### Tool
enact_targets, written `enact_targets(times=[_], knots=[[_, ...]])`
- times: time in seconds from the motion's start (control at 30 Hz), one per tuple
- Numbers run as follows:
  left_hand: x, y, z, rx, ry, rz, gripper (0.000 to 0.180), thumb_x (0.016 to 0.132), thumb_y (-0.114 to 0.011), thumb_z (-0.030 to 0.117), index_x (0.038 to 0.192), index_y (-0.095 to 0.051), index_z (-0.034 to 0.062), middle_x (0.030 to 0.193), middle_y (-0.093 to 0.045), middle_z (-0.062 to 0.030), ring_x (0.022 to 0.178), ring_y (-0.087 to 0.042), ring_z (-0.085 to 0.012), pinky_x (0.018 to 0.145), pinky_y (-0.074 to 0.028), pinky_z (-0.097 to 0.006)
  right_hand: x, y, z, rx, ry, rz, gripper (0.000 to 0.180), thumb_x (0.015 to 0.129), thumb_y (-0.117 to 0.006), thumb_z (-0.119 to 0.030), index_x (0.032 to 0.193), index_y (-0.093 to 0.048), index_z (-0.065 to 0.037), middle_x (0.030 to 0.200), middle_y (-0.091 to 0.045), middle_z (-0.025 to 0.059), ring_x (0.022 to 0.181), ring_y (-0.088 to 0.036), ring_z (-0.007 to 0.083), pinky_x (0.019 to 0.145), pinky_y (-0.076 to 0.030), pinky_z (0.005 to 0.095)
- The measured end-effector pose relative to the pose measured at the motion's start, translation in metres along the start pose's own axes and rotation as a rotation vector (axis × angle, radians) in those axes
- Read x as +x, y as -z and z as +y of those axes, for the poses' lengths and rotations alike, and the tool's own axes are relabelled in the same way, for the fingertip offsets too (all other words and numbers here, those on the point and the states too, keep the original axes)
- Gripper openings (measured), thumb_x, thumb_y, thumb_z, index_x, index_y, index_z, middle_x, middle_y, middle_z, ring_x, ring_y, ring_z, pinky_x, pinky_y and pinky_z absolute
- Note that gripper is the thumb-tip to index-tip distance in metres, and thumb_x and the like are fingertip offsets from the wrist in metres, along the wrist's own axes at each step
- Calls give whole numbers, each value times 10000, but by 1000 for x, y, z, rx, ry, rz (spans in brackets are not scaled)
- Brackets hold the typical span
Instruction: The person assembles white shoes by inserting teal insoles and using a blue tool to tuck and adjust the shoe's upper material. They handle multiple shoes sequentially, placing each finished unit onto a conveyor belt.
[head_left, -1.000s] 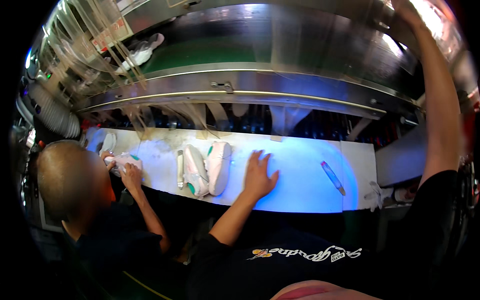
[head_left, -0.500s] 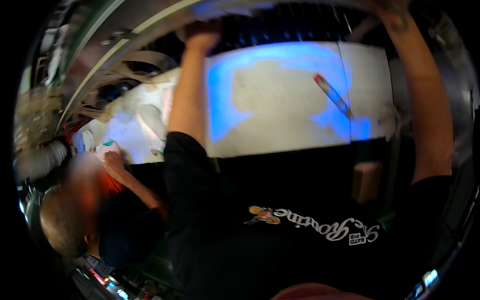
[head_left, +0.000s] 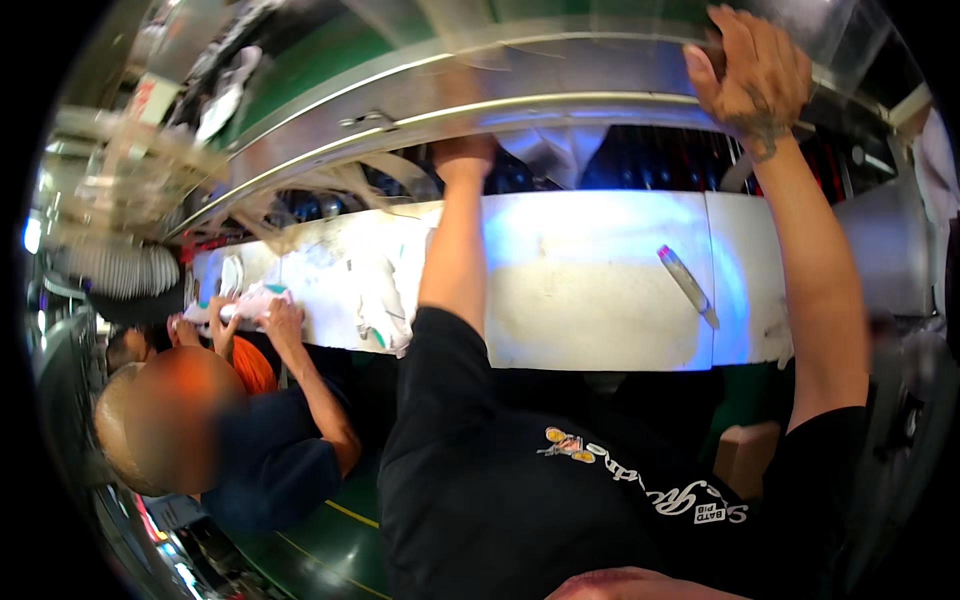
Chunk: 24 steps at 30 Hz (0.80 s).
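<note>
Currently, both bare forearms extend forward across the long, narrow white desk [head_left: 590, 300], toward the long grey metal rail [head_left: 590, 72] with a bright front lip, which runs along the far side of the desk. Left hand [head_left: 465, 154]: near the underside of the rail's lip, above the dark gap behind the desk; blurred and partly obscured, so cannot tell whether its fingers are curled or extended, nor what they touch. Right hand [head_left: 757, 78]: in front of the rail near its right part, back of the hand visible, fingers extended and thumb held well apart; contact with the metal cannot be determined. On the desk, between the two forearms, a slim, pen-like tube [head_left: 686, 284] with a pinkish-red end lies diagonally, its lower end close to the desk's seam. Blue light borders this area. Left of the left forearm, a white shoe [head_left: 376, 298] with a green patch rests on the desk. Further left, a co-worker in a dark shirt [head_left: 275, 450] has their hands on a white-and-pink shoe [head_left: 262, 299]. Beyond, a ribbed whitish hose [head_left: 125, 272] stands near the desk's left end.
</note>
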<state>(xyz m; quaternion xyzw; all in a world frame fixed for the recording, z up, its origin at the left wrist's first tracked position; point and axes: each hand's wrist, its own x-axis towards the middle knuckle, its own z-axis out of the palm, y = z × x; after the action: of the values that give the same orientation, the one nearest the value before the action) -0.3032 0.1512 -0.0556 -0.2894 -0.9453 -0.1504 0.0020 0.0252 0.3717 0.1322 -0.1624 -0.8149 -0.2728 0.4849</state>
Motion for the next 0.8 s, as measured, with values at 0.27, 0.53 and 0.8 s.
enact_targets(times=[0.27,0.53,0.8], knots=[[-261,94,10,11,-187,-126,802,764,-929,271,1384,-493,8,1328,-588,-254,959,-751,-439,797,-632,-541,3,3,-9,83,-213,-110,559,1013,-626,-525,1361,-703,-95,1367,-690,156,1315,-602,377,1149,-400,541],[-121,217,-36,-186,-647,827,284,863,-807,213,1049,-647,70,992,-656,-163,909,-655,-387,775,-554,-502,-2,20,-18,71,-178,-279,701,1036,-580,-535,1509,-561,-18,1533,-556,212,1457,-471,399,1247,-280,556],[92,307,-208,-127,456,785,736,915,-729,425,1600,-526,247,1790,-113,-263,1602,-210,-543,1294,-261,-604,-8,29,-12,106,-105,-237,841,973,-638,-602,1526,-493,14,1518,-503,222,1453,-410,418,1243,-243,575]])
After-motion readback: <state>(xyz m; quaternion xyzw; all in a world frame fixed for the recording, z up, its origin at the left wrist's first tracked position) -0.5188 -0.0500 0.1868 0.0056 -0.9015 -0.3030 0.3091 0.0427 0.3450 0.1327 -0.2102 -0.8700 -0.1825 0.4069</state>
